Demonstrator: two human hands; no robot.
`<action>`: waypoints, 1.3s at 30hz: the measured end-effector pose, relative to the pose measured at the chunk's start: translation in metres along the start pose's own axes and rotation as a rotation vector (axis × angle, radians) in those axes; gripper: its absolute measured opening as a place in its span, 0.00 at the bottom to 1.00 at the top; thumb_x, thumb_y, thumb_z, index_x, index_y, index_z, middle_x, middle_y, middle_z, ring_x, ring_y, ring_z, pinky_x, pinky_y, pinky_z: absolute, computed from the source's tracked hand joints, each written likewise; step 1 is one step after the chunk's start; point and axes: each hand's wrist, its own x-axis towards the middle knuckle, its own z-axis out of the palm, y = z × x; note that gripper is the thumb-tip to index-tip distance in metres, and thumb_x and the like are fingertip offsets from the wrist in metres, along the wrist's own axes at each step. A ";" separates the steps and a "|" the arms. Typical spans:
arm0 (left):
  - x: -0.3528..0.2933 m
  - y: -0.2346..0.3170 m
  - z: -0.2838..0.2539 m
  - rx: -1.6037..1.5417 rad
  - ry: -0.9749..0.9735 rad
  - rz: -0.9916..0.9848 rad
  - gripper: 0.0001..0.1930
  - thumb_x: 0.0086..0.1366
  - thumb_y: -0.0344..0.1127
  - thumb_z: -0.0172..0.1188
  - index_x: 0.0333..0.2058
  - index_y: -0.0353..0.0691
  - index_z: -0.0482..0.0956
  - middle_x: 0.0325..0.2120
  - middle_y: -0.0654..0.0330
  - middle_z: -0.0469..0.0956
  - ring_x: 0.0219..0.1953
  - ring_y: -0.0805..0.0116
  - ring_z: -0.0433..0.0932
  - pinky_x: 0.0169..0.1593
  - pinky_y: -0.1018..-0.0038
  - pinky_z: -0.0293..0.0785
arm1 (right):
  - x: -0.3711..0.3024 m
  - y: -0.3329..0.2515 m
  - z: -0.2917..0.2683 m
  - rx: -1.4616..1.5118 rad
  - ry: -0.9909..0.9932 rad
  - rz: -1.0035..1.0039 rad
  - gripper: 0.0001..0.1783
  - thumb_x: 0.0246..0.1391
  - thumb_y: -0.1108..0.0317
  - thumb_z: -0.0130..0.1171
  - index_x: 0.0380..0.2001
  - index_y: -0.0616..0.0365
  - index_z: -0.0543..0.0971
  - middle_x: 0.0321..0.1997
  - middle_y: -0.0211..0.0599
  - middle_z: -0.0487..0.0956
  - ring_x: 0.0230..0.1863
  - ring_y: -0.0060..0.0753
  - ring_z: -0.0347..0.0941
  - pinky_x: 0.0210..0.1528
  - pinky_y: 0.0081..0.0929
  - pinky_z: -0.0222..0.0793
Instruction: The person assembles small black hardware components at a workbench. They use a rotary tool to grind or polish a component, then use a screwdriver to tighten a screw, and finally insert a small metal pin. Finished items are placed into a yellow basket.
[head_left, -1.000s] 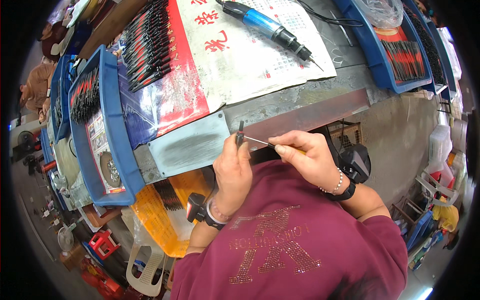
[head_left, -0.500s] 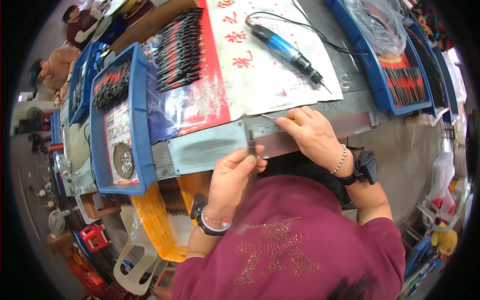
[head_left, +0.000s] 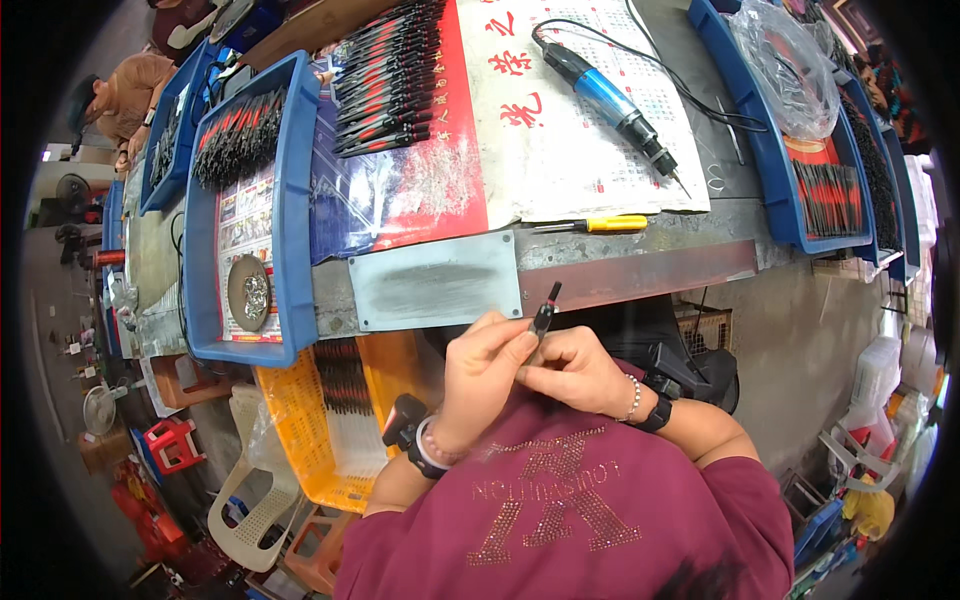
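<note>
In front of my chest, just off the table edge, my left hand (head_left: 485, 368) is closed around a slim black pen-shaped piece (head_left: 545, 312) with a reddish tip pointing up. My right hand (head_left: 580, 368) meets it from the other side, fingers pinched at the lower end, which the hands partly hide. Beyond them on the table edge lies a small screwdriver (head_left: 618, 224) with a yellow handle. A light-blue plate (head_left: 435, 310) with a dark smudge is fixed near my left hand. Farther back, a blue and black electric screwdriver (head_left: 605, 95) rests on a printed sheet (head_left: 510, 170).
Many similar black and red pieces (head_left: 385, 95) lie in rows at the back. A blue tray (head_left: 295, 230) on the left holds more, plus a round dish (head_left: 250, 292) of small metal parts. Another blue tray (head_left: 785, 215) stands right. A yellow basket (head_left: 290, 440) sits below the table edge.
My right hand has let go of the yellow screwdriver, leaving it on the table edge, and has come down and left to my left hand. Both hands now meet at the black piece.
</note>
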 end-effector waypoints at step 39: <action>0.000 0.010 -0.013 0.121 -0.217 -0.047 0.08 0.63 0.25 0.59 0.40 0.28 0.80 0.23 0.63 0.70 0.26 0.77 0.66 0.30 0.79 0.64 | -0.011 -0.019 -0.003 -0.002 -0.077 0.363 0.11 0.55 0.70 0.63 0.21 0.63 0.81 0.21 0.31 0.80 0.19 0.15 0.73 0.20 0.14 0.66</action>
